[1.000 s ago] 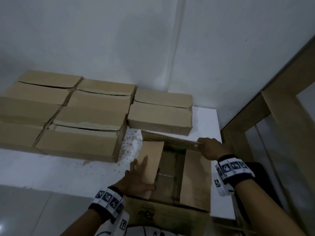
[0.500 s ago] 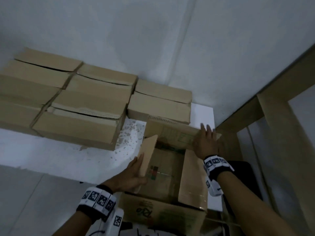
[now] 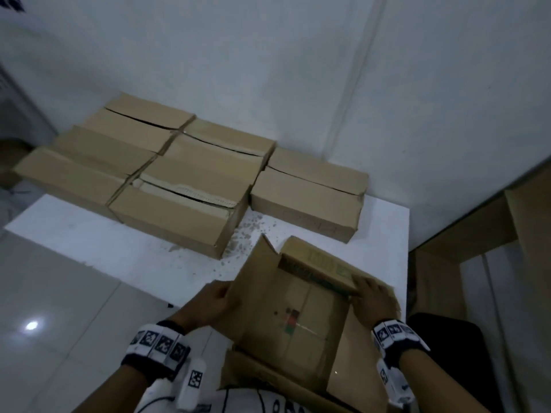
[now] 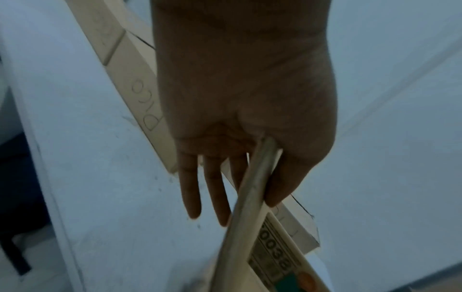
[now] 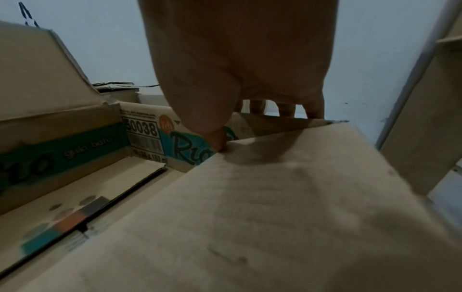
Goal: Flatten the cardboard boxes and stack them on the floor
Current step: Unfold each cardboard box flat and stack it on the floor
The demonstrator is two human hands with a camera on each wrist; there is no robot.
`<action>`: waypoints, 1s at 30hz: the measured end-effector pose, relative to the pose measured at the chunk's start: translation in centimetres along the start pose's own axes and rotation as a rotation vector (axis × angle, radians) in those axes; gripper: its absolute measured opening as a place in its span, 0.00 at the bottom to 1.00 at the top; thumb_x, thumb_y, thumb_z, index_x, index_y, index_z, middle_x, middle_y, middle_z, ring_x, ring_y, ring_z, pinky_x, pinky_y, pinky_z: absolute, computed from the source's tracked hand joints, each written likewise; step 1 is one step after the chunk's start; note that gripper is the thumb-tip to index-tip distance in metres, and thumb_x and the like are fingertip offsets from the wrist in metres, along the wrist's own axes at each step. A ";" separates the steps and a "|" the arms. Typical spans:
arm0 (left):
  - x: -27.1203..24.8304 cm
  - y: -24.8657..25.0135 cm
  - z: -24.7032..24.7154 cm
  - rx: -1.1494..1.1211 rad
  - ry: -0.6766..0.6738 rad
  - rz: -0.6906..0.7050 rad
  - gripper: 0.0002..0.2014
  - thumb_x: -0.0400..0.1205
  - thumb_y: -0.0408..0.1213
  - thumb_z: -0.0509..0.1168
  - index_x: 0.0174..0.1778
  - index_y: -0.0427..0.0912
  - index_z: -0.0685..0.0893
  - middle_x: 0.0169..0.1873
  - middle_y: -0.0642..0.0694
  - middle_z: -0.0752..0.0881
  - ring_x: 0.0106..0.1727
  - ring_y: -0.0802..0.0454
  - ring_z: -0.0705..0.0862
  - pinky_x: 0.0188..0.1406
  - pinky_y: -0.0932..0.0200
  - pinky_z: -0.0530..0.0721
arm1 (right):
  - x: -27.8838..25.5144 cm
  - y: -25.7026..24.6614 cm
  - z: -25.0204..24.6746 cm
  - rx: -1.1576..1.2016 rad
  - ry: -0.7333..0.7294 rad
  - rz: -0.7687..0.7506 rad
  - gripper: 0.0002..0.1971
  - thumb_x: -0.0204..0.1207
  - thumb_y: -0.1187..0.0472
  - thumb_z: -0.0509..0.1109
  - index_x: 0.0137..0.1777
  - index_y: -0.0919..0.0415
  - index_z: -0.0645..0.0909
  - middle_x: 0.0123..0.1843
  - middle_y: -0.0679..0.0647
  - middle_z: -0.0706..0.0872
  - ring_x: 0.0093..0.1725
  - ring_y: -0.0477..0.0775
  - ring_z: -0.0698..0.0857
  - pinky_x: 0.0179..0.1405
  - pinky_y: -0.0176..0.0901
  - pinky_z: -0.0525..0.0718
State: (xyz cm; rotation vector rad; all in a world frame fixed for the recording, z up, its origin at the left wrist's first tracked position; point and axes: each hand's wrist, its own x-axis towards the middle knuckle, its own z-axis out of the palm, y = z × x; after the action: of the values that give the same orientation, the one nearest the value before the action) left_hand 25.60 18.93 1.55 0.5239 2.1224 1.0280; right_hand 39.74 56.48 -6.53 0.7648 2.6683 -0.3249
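An open cardboard box (image 3: 298, 317) with green print on its far wall (image 5: 150, 130) sits tilted at the near right edge of the white table. My left hand (image 3: 213, 302) holds the upright left flap (image 3: 253, 281). The left wrist view shows that flap's edge (image 4: 232, 252) pinched between thumb and fingers of my left hand (image 4: 250, 205). At the far right corner my right hand (image 3: 372, 302) grips the box. In the right wrist view its thumb (image 5: 220, 146) presses inside and the fingers hook over the right flap (image 5: 300, 197).
Several closed brown boxes (image 3: 185, 180) lie side by side at the back of the white table (image 3: 119, 248), against the wall. Cardboard crumbs (image 3: 247, 234) dot the tabletop. A wooden frame (image 3: 477, 228) and a dark chair (image 3: 453, 338) stand at the right. Glossy tiled floor (image 3: 59, 323) lies left.
My left hand went from lying flat on the left flap to gripping its edge. The right hand left the far flap and took the right corner. The box has come nearer.
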 end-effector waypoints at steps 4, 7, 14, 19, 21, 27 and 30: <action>1.6 -1.7 -1.5 0.437 0.201 -0.111 0.45 0.72 0.61 0.71 0.82 0.48 0.62 0.75 0.44 0.74 0.71 0.44 0.77 0.66 0.43 0.80 | -1.4 0.1 1.0 0.058 0.042 -0.010 0.34 0.78 0.44 0.66 0.83 0.48 0.63 0.80 0.55 0.71 0.74 0.63 0.74 0.72 0.58 0.74; 3.0 -0.7 1.4 0.645 0.167 -0.188 0.61 0.72 0.68 0.67 0.85 0.38 0.36 0.85 0.39 0.45 0.83 0.37 0.55 0.75 0.36 0.69 | -2.4 -1.0 1.5 0.076 -0.007 0.021 0.41 0.71 0.35 0.67 0.83 0.43 0.60 0.81 0.50 0.68 0.77 0.61 0.70 0.77 0.61 0.67; 4.8 1.2 8.3 0.576 -0.003 -0.436 0.43 0.86 0.48 0.56 0.84 0.32 0.35 0.85 0.36 0.40 0.86 0.36 0.46 0.78 0.31 0.61 | -3.4 -2.4 1.4 0.087 0.026 0.001 0.29 0.77 0.49 0.66 0.79 0.43 0.66 0.75 0.49 0.73 0.72 0.60 0.73 0.74 0.61 0.67; 5.0 2.4 6.9 0.790 0.091 -0.160 0.17 0.88 0.37 0.52 0.72 0.36 0.70 0.69 0.39 0.77 0.67 0.42 0.79 0.62 0.55 0.75 | -3.2 -2.8 0.8 0.174 0.086 -0.022 0.23 0.80 0.56 0.63 0.76 0.48 0.72 0.72 0.51 0.76 0.69 0.60 0.75 0.70 0.56 0.70; 5.0 3.2 6.3 0.843 0.101 -0.108 0.12 0.88 0.36 0.54 0.65 0.38 0.75 0.64 0.40 0.80 0.64 0.42 0.80 0.58 0.56 0.75 | -3.1 -3.0 0.8 0.154 0.106 -0.043 0.20 0.83 0.54 0.62 0.75 0.47 0.72 0.71 0.51 0.77 0.67 0.60 0.76 0.67 0.56 0.73; 4.9 3.0 6.3 0.889 0.103 -0.168 0.13 0.89 0.35 0.52 0.66 0.38 0.76 0.66 0.41 0.80 0.66 0.43 0.80 0.63 0.55 0.76 | -3.1 -4.8 0.5 0.032 0.108 0.049 0.13 0.83 0.59 0.59 0.64 0.44 0.75 0.63 0.48 0.79 0.60 0.57 0.79 0.58 0.54 0.76; 4.7 2.4 6.1 0.868 0.094 -0.224 0.13 0.88 0.36 0.54 0.63 0.39 0.79 0.64 0.41 0.81 0.65 0.43 0.81 0.63 0.55 0.78 | -3.1 -5.3 0.3 -0.002 0.141 0.041 0.15 0.81 0.62 0.59 0.61 0.44 0.77 0.60 0.47 0.81 0.58 0.55 0.81 0.59 0.54 0.74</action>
State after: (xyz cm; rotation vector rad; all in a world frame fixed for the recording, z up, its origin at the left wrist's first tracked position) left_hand 27.14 26.42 -1.12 0.6146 2.5837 -0.0434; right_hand 39.41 50.53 -4.98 0.8713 2.7788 -0.2667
